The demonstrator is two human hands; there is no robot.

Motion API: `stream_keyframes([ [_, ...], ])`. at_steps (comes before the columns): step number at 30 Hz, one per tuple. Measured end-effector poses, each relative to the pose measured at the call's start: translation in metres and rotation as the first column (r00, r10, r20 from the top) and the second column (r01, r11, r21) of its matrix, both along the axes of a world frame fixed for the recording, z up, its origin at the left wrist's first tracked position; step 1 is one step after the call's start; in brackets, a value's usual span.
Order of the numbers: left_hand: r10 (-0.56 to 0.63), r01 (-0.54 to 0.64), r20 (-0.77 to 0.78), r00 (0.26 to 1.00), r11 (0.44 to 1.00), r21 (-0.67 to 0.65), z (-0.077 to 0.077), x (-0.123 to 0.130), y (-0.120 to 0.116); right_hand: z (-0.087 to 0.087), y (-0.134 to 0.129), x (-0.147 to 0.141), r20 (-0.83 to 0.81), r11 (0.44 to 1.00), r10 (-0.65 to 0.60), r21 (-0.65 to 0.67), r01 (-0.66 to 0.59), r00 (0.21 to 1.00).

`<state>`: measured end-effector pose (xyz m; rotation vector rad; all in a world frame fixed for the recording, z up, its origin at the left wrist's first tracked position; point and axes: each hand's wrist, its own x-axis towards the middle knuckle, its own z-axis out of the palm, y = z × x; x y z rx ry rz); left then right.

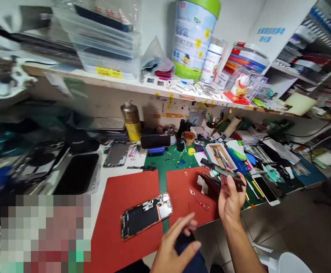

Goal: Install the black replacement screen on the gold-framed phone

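Note:
My right hand (232, 195) grips a thin dark flat panel (224, 172), seen nearly edge-on above the right red mat (179, 182). Its exact kind cannot be made out. My left hand (177, 242) hovers near the front edge of the bench, its thumb and fingers apart with nothing between them. On the left red mat (108, 212) lies an opened phone (147, 216), with its black battery and inner parts showing. A red key ring strap (202, 205) and a crumpled white scrap (202, 185) rest on the right mat, near the held panel.
Behind the mats stand a spray can (131, 123), a propped phone (155, 141) and a white box of tools (221, 156). Another phone (265, 190) lies at the right. A loaded shelf (142, 86) overhangs the bench. Pixelated blocks cover the lower left.

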<state>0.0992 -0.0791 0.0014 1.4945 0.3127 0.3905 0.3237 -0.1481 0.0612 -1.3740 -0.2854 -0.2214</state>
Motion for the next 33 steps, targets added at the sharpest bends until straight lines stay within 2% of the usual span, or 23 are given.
stream_keyframes([
  [1,0.040,-0.036,0.018,0.999,0.985,-0.166,0.003,0.010,-0.002,0.000,-0.005,-0.017,-0.049,0.999,0.050,0.015,-0.050,0.998],
  [3,0.140,-0.093,0.079,0.987,0.898,-0.431,0.013,0.029,-0.005,-0.002,-0.014,-0.051,-0.182,0.987,0.145,0.093,-0.129,0.973],
  [5,0.165,-0.053,0.136,0.977,0.802,-0.595,0.024,0.042,-0.009,-0.008,-0.021,-0.083,-0.270,0.980,0.171,0.143,-0.137,0.947],
  [10,0.072,0.137,0.235,0.969,0.637,-0.758,0.042,0.054,-0.018,-0.036,-0.031,-0.138,-0.176,0.988,0.134,0.098,-0.118,0.975],
  [13,0.045,0.166,0.239,0.970,0.595,-0.786,0.041,0.054,-0.018,-0.046,-0.038,-0.150,-0.161,0.985,0.162,0.078,-0.152,0.973],
  [15,0.027,0.182,0.247,0.969,0.600,-0.779,0.038,0.053,-0.014,-0.046,-0.044,-0.152,-0.172,0.976,0.216,0.058,-0.209,0.961],
  [17,-0.004,0.213,0.271,0.962,0.633,-0.745,0.032,0.050,-0.006,-0.042,-0.052,-0.150,-0.175,0.966,0.254,-0.003,-0.258,0.951],
  [20,-0.090,0.275,0.298,0.950,0.692,-0.667,0.024,0.046,0.008,-0.037,-0.066,-0.147,-0.164,0.942,0.250,-0.188,-0.279,0.954],
  [24,-0.217,0.359,0.294,0.931,0.696,-0.622,0.024,0.050,0.015,-0.039,-0.084,-0.143,-0.106,0.869,0.236,-0.422,-0.258,0.966],
  [26,-0.263,0.385,0.285,0.922,0.697,-0.605,0.030,0.058,0.011,-0.039,-0.090,-0.138,0.019,0.862,0.166,-0.488,-0.136,0.986],
  [28,-0.288,0.401,0.280,0.916,0.699,-0.592,0.036,0.068,0.003,-0.035,-0.095,-0.132,0.205,0.852,0.021,-0.516,0.090,0.979],
  [29,-0.280,0.387,0.269,0.922,0.712,-0.586,0.039,0.072,-0.001,-0.031,-0.097,-0.128,0.295,0.829,-0.060,-0.517,0.213,0.953],
  [31,-0.232,0.308,0.204,0.951,0.777,-0.550,0.041,0.077,-0.011,-0.021,-0.103,-0.120,0.438,0.752,-0.188,-0.511,0.415,0.879],
  [33,-0.171,0.192,0.088,0.981,0.868,-0.458,0.037,0.077,-0.018,-0.011,-0.112,-0.112,0.525,0.665,-0.271,-0.504,0.551,0.807],
])
